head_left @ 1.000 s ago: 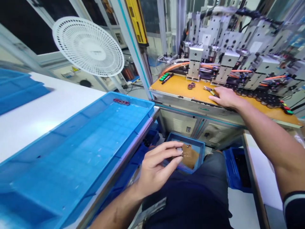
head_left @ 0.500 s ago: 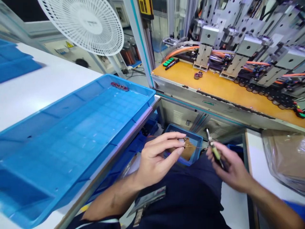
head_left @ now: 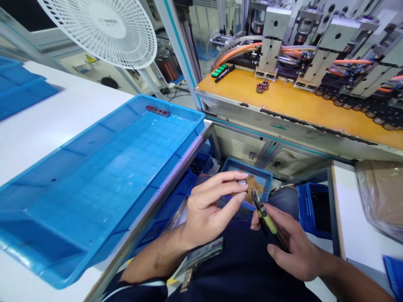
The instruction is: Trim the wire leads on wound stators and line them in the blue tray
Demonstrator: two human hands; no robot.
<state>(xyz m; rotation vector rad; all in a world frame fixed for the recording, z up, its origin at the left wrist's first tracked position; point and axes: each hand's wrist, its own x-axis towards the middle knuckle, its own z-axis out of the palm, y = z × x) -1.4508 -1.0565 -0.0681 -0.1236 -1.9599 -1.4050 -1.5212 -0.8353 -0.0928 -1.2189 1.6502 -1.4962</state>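
Note:
My left hand (head_left: 209, 209) pinches a small metallic part (head_left: 243, 183) between thumb and fingertips; thin copper-coloured wires stick out from its right side. The fingers cover most of the part, so its exact kind is unclear. My right hand (head_left: 297, 247) is wrapped round wire cutters (head_left: 267, 220) with yellow-green and black handles. Their jaws point up and to the left, at the thin wires just right of the part. Whether the jaws touch a wire I cannot tell. Below both hands is a small blue bin (head_left: 270, 181) with brown material in it.
A large blue tray (head_left: 103, 201) lies on the white table at left, with several dark red-and-black round parts (head_left: 157, 110) in its far corner. A white fan (head_left: 107, 25) stands behind. Ahead, a machine's orange bench (head_left: 233, 92) bears round parts (head_left: 262, 87) and a black marker (head_left: 225, 73).
My right hand has brought the wire cutters left and down, so their jaws are now beside the wires. My left hand still pinches the part. The view has shifted slightly.

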